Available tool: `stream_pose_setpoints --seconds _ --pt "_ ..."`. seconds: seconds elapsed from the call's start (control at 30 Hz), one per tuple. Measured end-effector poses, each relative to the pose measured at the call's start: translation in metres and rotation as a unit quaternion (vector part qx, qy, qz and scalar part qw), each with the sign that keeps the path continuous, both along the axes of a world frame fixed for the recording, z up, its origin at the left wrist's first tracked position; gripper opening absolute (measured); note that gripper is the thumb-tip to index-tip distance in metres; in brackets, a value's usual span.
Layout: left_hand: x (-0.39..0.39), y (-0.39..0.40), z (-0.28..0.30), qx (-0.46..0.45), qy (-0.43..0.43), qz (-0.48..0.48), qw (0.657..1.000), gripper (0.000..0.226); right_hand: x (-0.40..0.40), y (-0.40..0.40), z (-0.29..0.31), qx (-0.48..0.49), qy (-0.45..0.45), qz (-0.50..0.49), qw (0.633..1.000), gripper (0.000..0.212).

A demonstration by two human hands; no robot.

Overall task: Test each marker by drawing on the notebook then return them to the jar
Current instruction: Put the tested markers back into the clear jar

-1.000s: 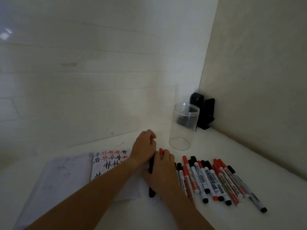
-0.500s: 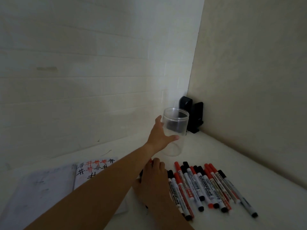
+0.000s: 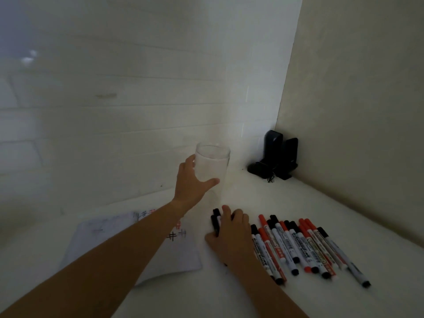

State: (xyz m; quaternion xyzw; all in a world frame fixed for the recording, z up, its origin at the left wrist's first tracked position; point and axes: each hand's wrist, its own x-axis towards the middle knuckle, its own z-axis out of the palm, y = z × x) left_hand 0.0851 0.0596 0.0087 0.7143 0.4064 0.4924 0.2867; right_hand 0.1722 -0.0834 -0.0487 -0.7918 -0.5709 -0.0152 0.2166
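Markers [image 3: 298, 246] are lying capped in a loose row on the near right of the white table [image 3: 298, 294], red and black ones side by side, touching. They look light, stiff and smooth-barrelled, likely to be rolling if nudged, so the mid-barrel is the place to be pinching. Just left of the row, the right hand [image 3: 231, 235] is curling over a small bundle of black markers [image 3: 215, 220], gripping them against the table. To the near left, the notebook [image 3: 137, 249] is lying open, showing hash marks. Farther back, the left hand [image 3: 191, 182] is wrapping around the clear jar [image 3: 212, 164], thumb in front; it seems empty, light, slick and easily tipped, best held mid-wall. Beyond, at the far right corner, dark stands [image 3: 277, 157] are sitting.
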Motion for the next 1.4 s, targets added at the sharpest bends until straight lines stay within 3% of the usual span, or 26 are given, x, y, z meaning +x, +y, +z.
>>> stream_pose_setpoints --seconds 0.27,0.43,0.73,1.0,1.2,1.4 --pt "-0.057 -0.032 -0.022 0.025 -0.001 -0.010 1.000 0.103 -0.004 -0.004 -0.002 0.021 0.009 -0.014 1.000 0.073" --pt "-0.076 -0.056 -0.040 0.081 -0.009 -0.038 0.996 0.087 -0.005 -0.004 0.000 0.011 -0.006 -0.017 1.000 0.074" --pt "-0.081 -0.066 -0.053 -0.066 -0.085 -0.117 0.987 0.087 -0.001 0.000 0.007 -0.050 -0.039 -0.001 0.998 0.066" --pt "-0.081 -0.067 -0.055 -0.066 -0.086 -0.121 0.987 0.078 0.003 -0.005 0.010 -0.084 -0.076 0.004 0.993 0.071" --pt "-0.082 -0.071 -0.057 -0.063 -0.089 -0.127 0.986 0.086 -0.009 0.004 0.015 -0.083 -0.035 -0.010 0.996 0.068" --pt "-0.082 -0.071 -0.058 -0.060 -0.089 -0.123 0.987 0.088 -0.007 0.005 0.020 -0.057 0.016 -0.035 0.998 0.046"
